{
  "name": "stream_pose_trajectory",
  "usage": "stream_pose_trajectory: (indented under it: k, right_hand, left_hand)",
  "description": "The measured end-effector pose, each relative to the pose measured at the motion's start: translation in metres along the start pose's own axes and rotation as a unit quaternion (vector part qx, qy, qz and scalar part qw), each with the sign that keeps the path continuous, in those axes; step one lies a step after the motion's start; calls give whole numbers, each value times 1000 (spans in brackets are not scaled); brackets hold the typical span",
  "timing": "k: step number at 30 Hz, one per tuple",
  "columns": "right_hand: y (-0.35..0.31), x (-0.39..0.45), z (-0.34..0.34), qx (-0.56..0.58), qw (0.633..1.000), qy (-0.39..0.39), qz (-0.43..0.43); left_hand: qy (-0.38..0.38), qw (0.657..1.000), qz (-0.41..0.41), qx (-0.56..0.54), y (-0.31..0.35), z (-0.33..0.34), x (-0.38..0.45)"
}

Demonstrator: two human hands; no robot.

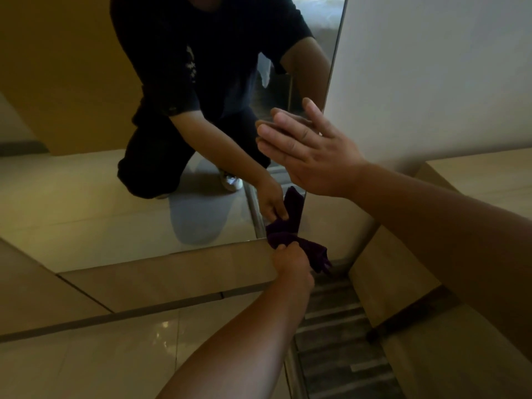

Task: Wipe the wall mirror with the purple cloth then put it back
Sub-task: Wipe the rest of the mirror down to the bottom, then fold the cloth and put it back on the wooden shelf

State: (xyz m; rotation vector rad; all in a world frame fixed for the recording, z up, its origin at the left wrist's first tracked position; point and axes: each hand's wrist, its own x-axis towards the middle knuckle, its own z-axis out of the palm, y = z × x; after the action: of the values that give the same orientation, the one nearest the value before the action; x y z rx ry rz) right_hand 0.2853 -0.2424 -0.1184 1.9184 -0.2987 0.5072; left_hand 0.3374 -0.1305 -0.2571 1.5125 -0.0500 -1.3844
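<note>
The purple cloth (299, 243) is bunched at the lower right corner of the wall mirror (86, 197), pressed against the glass just above the mirror's bottom edge. The left hand (290, 262) holds it in a closed grip, fingers curled into the folds, so much of the cloth is hidden; a loose tail hangs to the right over the dark slatted floor strip (339, 326). The right hand (311, 156) is flat and spread wide, holding nothing, its fingertips against the glass near the mirror's right edge.

The mirror's top is cut off by the frame. In the glass a crouching person in dark clothes shows, dim and hard to make out, with a pale shoe (231, 181). Below the mirror runs a beige ledge (172, 272), then glossy floor tiles (100, 361). A plain white wall (446, 67) stands right of the mirror.
</note>
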Motion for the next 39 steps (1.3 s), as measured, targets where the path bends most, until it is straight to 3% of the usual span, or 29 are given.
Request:
stream_pose_trajectory:
  k: [7,10,16,19,24,26,30,34,37,39]
  right_hand:
    - [0,-3,2,-11,1000,-8,8]
    - [-2,-3,-1,-11,1000,-26,7]
    - [-2,-2,-15,26,999,-44,14]
    - [-8,-1,-28,64,992,-109,23]
    - [-13,16,-71,161,966,-186,74]
    - [-10,28,-97,247,942,-185,133]
    - [13,64,-159,434,849,-191,233]
    - [74,119,-230,543,727,-296,298]
    - [127,165,-283,594,656,-378,271]
    - [159,196,-316,594,646,-428,215]
  left_hand:
    - [-223,973,-53,-6,3,-21,-13]
    - [-274,960,-48,15,9,-41,-21]
    - [-249,965,-62,-47,14,-105,-25]
    - [-232,966,-86,-72,22,-136,-35]
    - [-264,964,-22,17,55,-176,-76]
    - [-284,955,4,85,78,-188,-103]
    - [-335,916,21,221,139,-204,-157]
    - [-382,856,40,347,213,-205,-229]
    - [-405,789,62,457,273,-197,-293]
    - [-417,725,84,542,311,-190,-337]
